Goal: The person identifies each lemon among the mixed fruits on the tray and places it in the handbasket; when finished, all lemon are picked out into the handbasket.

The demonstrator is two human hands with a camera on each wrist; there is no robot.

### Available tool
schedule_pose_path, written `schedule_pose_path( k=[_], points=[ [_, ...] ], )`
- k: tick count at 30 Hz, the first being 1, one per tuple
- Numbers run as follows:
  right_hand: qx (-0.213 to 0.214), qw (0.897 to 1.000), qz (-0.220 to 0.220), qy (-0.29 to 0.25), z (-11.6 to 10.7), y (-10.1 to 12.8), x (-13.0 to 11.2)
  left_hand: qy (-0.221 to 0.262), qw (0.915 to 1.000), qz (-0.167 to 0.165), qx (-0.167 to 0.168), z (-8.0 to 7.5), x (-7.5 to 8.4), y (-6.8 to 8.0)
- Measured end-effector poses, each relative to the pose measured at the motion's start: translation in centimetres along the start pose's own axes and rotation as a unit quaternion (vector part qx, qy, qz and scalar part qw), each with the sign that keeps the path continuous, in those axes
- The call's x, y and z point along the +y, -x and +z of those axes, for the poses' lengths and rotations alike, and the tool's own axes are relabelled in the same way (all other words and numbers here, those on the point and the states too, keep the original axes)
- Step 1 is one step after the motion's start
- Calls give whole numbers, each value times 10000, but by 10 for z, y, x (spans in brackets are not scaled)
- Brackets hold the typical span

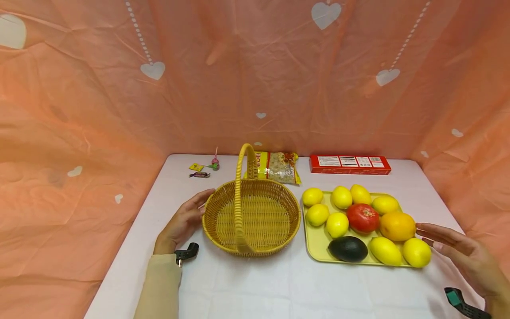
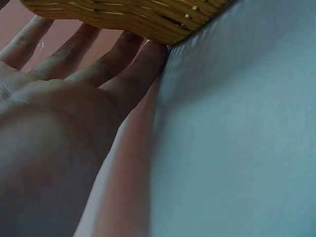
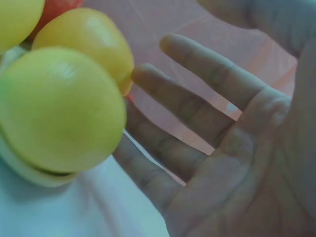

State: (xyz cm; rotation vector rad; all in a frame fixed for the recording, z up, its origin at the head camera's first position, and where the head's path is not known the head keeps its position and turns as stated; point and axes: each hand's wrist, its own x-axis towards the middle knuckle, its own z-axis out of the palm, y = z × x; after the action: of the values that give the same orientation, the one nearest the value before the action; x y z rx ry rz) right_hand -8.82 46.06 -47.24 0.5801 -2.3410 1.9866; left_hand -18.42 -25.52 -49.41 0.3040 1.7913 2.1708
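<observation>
An oval yellow wicker basket (image 1: pixel 263 219) with a tall arched handle stands in the middle of the table. My left hand (image 1: pixel 183 223) is at its left side, fingers extended; in the left wrist view the fingertips reach the basket's lower wall (image 2: pixel 113 15). To the right lies a pale yellow tray (image 1: pixel 318 249) bearing several lemons (image 1: pixel 318 215), a red pomegranate-like fruit (image 1: pixel 362 218), an orange fruit (image 1: pixel 397 226) and a dark avocado (image 1: pixel 348 249). Beyond the tray's right end, my right hand (image 1: pixel 464 254) holds nothing, its straight fingers close beside the orange fruit and the nearest lemon (image 3: pixel 61 111).
Behind the basket lies a yellow-and-clear food packet (image 1: pixel 280 167). A long red box (image 1: pixel 349 165) lies behind the tray. Small wrapped candies (image 1: pixel 199 175) and a lollipop (image 1: pixel 215 161) are at the back left. A pink curtain (image 1: pixel 279 88) hangs around the table.
</observation>
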Motion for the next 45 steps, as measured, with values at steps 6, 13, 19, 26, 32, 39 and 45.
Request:
schedule_pose_path(
  k=[6, 13, 19, 26, 32, 39, 45],
  points=[
    [29, 9993, 325, -199, -2, 8, 9, 354, 9992, -163, 24, 1, -4, -2],
    [34, 9743, 2066, 901, -3, 16, 10, 488, 9986, -213, -1, -3, -9, -2],
    [-166, 9403, 3155, 1268, -1, 10, 8, 537, 9982, -251, 19, -3, -9, -2],
    [-205, 9298, 3283, 1652, 8, 4, 5, 533, 9982, -280, 50, -2, -8, -2],
    [71, 9519, 2451, 1837, 13, 10, 5, 563, 9980, -289, 32, -3, -9, -3],
    [-348, 9576, 2115, 1923, 15, 7, 3, 584, 9979, -282, 40, -4, -11, -4],
    [-635, 9448, 2380, 2161, 31, -2, -5, 631, 9976, -279, -1, -3, -10, -3]
  ],
)
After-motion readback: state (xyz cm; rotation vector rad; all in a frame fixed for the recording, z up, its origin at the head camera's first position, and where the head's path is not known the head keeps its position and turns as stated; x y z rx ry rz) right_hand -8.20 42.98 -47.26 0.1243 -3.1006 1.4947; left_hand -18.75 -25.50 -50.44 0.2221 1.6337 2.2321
